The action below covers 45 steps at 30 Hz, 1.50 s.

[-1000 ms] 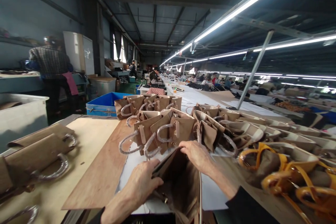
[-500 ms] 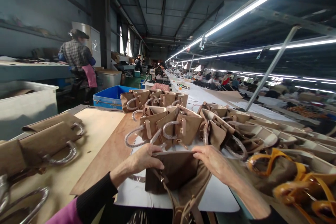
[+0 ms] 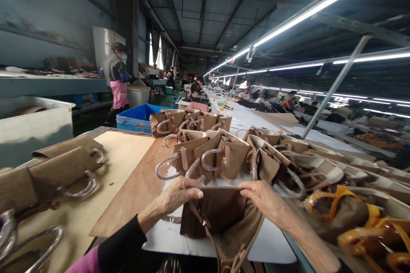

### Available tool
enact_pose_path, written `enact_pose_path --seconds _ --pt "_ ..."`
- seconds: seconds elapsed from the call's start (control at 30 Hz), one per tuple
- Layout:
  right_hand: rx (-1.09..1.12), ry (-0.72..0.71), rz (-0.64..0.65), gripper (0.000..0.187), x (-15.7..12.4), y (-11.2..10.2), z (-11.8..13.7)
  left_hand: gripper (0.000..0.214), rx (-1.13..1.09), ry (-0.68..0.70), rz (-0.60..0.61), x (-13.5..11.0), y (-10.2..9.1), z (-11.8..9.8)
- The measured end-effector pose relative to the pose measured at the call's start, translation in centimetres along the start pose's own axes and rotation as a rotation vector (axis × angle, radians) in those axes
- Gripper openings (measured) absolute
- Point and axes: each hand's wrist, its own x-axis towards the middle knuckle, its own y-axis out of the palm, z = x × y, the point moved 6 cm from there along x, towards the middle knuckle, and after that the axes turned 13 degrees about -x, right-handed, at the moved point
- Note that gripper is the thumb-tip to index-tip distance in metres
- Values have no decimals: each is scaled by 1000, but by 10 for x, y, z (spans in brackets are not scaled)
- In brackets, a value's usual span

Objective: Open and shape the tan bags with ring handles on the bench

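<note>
Between my hands is a brown handbag (image 3: 221, 211), standing on a white sheet (image 3: 272, 245) at the table's near edge. My left hand (image 3: 181, 196) pinches the left end of its top edge, thumb toward me. The right end of that edge is pinched by my right hand (image 3: 261, 198). A strap with a small metal fitting hangs down the bag's near side, and its lower part runs out of the picture. Just beyond my hands stand several finished-looking brown handbags (image 3: 232, 153) with plastic-wrapped handles.
More brown bags (image 3: 77, 164) lie on the left board. Bags with yellow handles (image 3: 349, 209) crowd the right side. A blue crate (image 3: 137, 117) and a grey bin (image 3: 38, 123) stand to the left. A co-worker in a pink apron (image 3: 119, 94) is beyond them.
My hands keep their pinch on the handbag's top edge. The whole view has shifted slightly. The co-worker at the left has turned and moved to the right.
</note>
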Motion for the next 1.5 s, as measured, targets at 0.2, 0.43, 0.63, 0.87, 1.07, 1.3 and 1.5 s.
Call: enact_pose_path --seconds 0.2,0.43,0.63,0.87,1.07,1.3,1.5 --pt "-18 10 -3 23 0 2 -4 46 102 -2 2 1 -1 -1" --pt "-23 18 12 22 -2 -4 3 35 258 -63 -92 8 -6 -6" --pt "-123 101 67 20 -23 -23 22 25 304 -19 -89 20 -3 -19" --pt "-213 146 46 24 -37 -23 26 27 548 -4 -73 25 6 -28" --pt "-210 178 54 23 -42 -29 33 35 809 168 -31 23 41 -54" --pt "-139 120 -20 24 -41 -13 20 39 787 220 -13 26 61 -43" --pt "-65 92 -68 23 -36 -2 6 48 704 195 19 24 58 -42"
